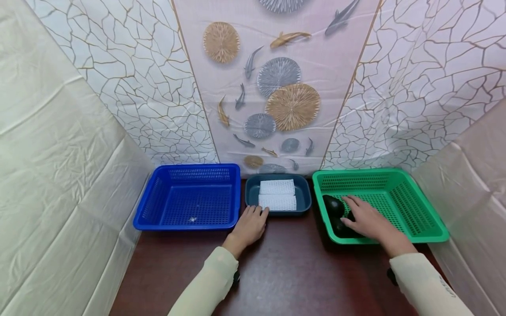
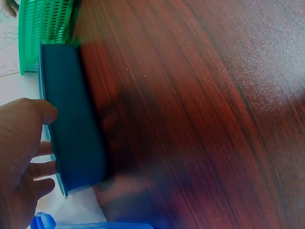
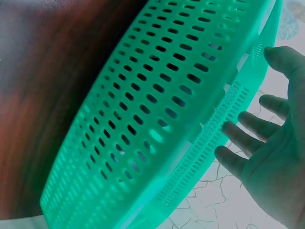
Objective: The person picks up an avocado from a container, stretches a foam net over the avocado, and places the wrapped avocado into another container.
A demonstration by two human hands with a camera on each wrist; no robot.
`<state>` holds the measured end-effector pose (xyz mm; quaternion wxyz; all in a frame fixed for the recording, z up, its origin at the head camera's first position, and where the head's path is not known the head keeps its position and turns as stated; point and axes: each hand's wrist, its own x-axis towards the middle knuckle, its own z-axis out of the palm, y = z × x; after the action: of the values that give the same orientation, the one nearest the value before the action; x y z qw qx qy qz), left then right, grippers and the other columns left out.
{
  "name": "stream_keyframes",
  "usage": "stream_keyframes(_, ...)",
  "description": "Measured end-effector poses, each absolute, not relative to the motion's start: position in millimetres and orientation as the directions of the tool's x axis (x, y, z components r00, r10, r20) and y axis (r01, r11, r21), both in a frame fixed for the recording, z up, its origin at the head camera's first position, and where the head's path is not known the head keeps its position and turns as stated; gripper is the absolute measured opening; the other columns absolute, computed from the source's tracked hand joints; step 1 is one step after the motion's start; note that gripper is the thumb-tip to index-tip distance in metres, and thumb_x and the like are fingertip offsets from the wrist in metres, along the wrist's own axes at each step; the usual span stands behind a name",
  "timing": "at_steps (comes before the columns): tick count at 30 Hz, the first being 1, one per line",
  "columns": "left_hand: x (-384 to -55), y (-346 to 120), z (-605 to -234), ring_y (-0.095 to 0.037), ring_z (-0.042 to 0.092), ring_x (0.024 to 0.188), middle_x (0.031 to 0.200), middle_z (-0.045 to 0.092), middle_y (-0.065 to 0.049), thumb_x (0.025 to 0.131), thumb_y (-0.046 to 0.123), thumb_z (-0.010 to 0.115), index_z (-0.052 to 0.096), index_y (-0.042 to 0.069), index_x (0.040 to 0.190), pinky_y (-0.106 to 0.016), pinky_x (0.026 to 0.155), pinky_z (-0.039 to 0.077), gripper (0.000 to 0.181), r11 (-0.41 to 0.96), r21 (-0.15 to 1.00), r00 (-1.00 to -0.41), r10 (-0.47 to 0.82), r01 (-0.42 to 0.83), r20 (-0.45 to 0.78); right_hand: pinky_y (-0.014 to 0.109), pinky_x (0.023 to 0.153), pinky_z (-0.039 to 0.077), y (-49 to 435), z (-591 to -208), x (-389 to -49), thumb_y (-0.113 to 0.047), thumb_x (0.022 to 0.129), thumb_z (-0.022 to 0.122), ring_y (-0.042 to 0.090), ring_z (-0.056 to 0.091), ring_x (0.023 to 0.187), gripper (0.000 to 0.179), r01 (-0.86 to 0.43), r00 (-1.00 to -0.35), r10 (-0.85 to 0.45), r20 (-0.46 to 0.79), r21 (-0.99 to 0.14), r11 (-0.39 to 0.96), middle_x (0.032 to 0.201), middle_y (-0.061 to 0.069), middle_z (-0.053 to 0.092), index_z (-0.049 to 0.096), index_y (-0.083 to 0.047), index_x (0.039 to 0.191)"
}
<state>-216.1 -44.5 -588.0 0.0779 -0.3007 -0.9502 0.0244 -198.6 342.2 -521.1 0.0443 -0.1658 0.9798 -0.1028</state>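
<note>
In the head view, dark, rounded avocado-like fruits [image 1: 334, 206] lie at the left end of the green basket [image 1: 428, 219]. My right hand [image 1: 367, 219] reaches over them with fingers spread, partly covering them. The right wrist view shows that hand [image 3: 271, 138] above the basket rim, holding nothing. A dark teal tray [image 1: 304, 193] at the middle bears two white foam net sleeves [image 1: 277, 202], side by side. At its near left corner is my left hand [image 1: 250, 226], fingertips at the rim. In the left wrist view its thumb and loosely extended fingers overlap the tray's edge.
A blue basket [image 1: 189, 227] stands left of the tray, with a small white bit [image 1: 193, 219] on its floor. All three containers stand along the back of the brown wooden table [image 1: 284, 272]. Fabric-covered walls [image 1: 71, 175] rise at the back and both sides.
</note>
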Motion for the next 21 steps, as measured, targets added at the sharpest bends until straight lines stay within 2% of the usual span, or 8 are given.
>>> stream_keyframes(8,-221,-44,-592,-0.029,0.063,0.123,0.132,0.065,-0.013,0.103,0.022,0.062,0.056,0.009,0.142,-0.047,0.11,0.049,0.041,0.815,-0.102,-0.81,0.579,0.57,0.098,0.071,0.108,0.037,336,-519,-217,-0.036,0.1,0.066,0.059,0.037,0.139,0.076,-0.289,-0.938,-0.32,-0.134,-0.209,0.934,0.157,0.037,0.032,0.034,0.005,0.156)
stream_keyframes(13,-225,-43,-592,-0.028,0.065,0.118,0.127,0.067,-0.013,0.104,0.013,0.06,0.059,0.008,0.139,-0.044,0.106,0.052,0.035,0.809,-0.12,-0.801,0.587,0.576,0.112,0.071,0.108,0.037,330,-519,-227,-0.036,0.1,0.065,0.059,0.036,0.14,0.077,-0.265,-0.935,-0.306,-0.179,-0.221,0.939,0.158,0.036,0.033,0.032,0.004,0.157)
stream_keyframes(21,-233,-42,-593,-0.026,0.068,0.108,0.119,0.07,-0.011,0.102,0.007,0.062,0.061,0.01,0.134,-0.042,0.098,0.056,0.032,0.809,-0.129,-0.799,0.588,0.574,0.126,0.07,0.109,0.037,323,-521,-243,-0.033,0.101,0.065,0.059,0.037,0.14,0.076,-0.25,-0.924,-0.312,-0.219,-0.269,0.93,0.155,0.039,0.033,0.031,0.007,0.156)
